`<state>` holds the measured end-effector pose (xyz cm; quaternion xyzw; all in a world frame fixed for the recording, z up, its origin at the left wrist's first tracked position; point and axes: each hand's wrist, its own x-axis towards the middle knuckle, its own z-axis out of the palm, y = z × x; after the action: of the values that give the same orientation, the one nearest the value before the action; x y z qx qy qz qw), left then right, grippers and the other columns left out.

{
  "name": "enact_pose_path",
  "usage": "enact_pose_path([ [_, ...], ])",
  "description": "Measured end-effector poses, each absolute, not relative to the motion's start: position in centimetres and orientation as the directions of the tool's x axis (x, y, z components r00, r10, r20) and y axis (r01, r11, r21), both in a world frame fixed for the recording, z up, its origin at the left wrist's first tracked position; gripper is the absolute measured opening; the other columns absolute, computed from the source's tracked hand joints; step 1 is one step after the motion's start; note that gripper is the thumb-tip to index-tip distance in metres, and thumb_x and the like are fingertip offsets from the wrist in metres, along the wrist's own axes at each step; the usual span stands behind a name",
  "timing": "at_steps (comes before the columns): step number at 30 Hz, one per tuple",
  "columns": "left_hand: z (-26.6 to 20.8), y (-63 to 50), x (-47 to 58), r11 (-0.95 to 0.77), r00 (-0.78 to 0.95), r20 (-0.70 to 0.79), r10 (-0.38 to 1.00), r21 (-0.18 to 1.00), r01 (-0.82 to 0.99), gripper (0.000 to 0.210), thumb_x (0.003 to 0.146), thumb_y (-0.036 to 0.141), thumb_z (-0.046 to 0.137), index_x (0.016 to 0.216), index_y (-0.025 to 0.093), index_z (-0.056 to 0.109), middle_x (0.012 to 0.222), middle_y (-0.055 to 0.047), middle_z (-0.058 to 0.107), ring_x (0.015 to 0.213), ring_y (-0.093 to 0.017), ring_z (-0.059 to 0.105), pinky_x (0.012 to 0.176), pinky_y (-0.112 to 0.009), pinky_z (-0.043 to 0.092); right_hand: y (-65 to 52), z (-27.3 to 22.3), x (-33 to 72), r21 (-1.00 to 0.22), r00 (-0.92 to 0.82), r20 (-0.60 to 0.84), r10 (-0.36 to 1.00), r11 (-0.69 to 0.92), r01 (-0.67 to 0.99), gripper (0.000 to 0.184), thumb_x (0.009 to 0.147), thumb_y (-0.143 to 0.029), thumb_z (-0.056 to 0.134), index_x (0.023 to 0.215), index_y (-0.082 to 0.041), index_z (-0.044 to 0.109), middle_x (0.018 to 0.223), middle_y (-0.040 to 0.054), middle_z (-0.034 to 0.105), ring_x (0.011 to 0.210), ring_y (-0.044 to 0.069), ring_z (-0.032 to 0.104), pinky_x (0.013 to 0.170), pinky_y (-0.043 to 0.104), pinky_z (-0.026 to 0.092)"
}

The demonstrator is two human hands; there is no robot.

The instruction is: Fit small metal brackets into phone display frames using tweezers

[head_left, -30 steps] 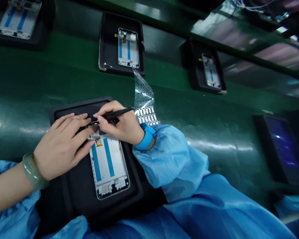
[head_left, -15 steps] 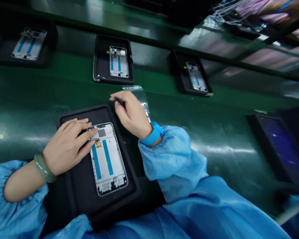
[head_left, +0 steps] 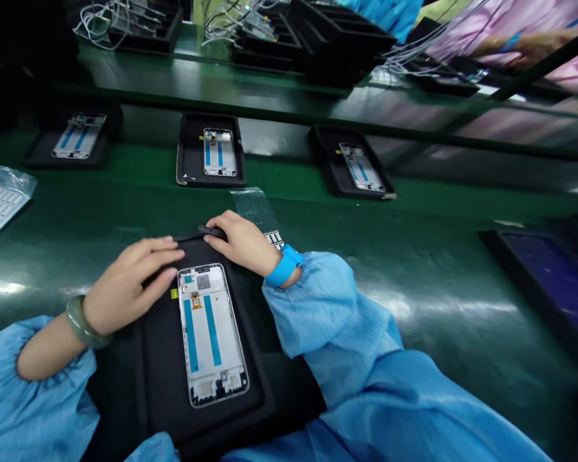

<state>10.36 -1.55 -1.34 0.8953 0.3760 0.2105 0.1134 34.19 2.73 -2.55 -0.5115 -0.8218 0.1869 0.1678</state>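
In front of me a black tray holds a silver-white phone frame with two blue strips, an orange-brown flex piece and a yellow tab at its left edge. My left hand has its fingers stretched out over the tray's far left corner, beside the frame's top. Just past the frame, at the tray's far rim, my right hand pinches a slim black tool whose exact kind I cannot make out. A clear sticker sheet with white pieces lies partly behind that hand.
Three more black trays with phone frames stand further back: left, middle and right. A bagged label sheet lies at far left. A dark tray with a bluish panel is at right. Cables, racks and a co-worker's pink sleeve show behind.
My left hand has come off the phone frame, showing its top and yellow tab. My right hand has come down to the tray's far rim with the black tool. The view has tilted up.
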Motion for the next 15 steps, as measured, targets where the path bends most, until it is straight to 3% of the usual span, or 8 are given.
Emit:
enact_pose_path([
  [1,-1.5,-0.4,9.9,-0.661,0.558,0.357,0.749,0.350,0.664,0.031,0.089,0.026,0.048,0.119,0.020,0.054,0.122,-0.011,0.055,0.119,-0.020,0.051,0.102,-0.041,0.042,2.7,-2.5,34.4,-0.477,-0.427,0.088,0.900,0.414,0.775,0.024,0.087,-0.030,0.051,0.105,-0.016,0.061,0.103,0.0072,0.061,0.094,0.019,0.061,0.084,0.031,0.047],
  [3,-2.2,2.9,8.6,-0.540,0.421,0.420,0.804,0.217,0.814,0.037,0.087,0.030,0.050,0.122,0.020,0.053,0.125,-0.012,0.054,0.121,-0.022,0.049,0.102,-0.042,0.042,2.5,-2.3,34.9,-0.470,-0.435,0.097,0.895,0.426,0.773,0.024,0.088,-0.030,0.050,0.104,-0.017,0.061,0.102,0.0071,0.063,0.092,0.020,0.061,0.081,0.032,0.047],
  [6,-3.4,8.8,5.6,-0.377,0.273,0.452,0.850,0.158,0.913,0.045,0.088,0.033,0.046,0.127,0.011,0.047,0.133,-0.021,0.045,0.129,-0.034,0.040,0.100,-0.057,0.037,2.5,-1.7,35.7,-0.459,-0.433,0.131,0.892,0.442,0.771,0.024,0.086,-0.030,0.051,0.102,-0.016,0.063,0.099,0.0076,0.066,0.090,0.021,0.062,0.080,0.032,0.046],
  [8,-3.7,12.4,3.4,-0.306,0.228,0.434,0.872,0.120,0.944,0.039,0.092,0.033,0.039,0.124,0.012,0.050,0.130,-0.018,0.049,0.124,-0.034,0.045,0.098,-0.063,0.034,2.8,-1.2,36.3,-0.453,-0.426,0.167,0.889,0.453,0.768,0.024,0.085,-0.030,0.053,0.100,-0.015,0.064,0.097,0.0073,0.067,0.088,0.020,0.063,0.079,0.031,0.046],
  [10,-3.4,14.9,1.5,-0.291,0.242,0.386,0.890,0.074,0.954,0.036,0.091,0.037,0.048,0.118,0.015,0.053,0.121,-0.010,0.056,0.113,-0.026,0.053,0.096,-0.054,0.041,3.4,-0.6,36.9,-0.456,-0.395,0.233,0.889,0.459,0.762,0.022,0.083,-0.030,0.055,0.097,-0.015,0.066,0.093,0.0065,0.068,0.084,0.019,0.063,0.077,0.030,0.046],
  [15,-2.0,16.9,-0.2,-0.284,0.274,0.310,0.910,-0.015,0.959,0.030,0.089,0.035,0.053,0.111,0.015,0.055,0.117,-0.008,0.056,0.103,-0.020,0.057,0.091,-0.043,0.045,6.0,0.9,38.2,-0.511,-0.168,0.358,0.918,0.344,0.788,0.021,0.077,-0.031,0.058,0.088,-0.015,0.067,0.084,0.0057,0.069,0.076,0.019,0.063,0.073,0.029,0.046],
])
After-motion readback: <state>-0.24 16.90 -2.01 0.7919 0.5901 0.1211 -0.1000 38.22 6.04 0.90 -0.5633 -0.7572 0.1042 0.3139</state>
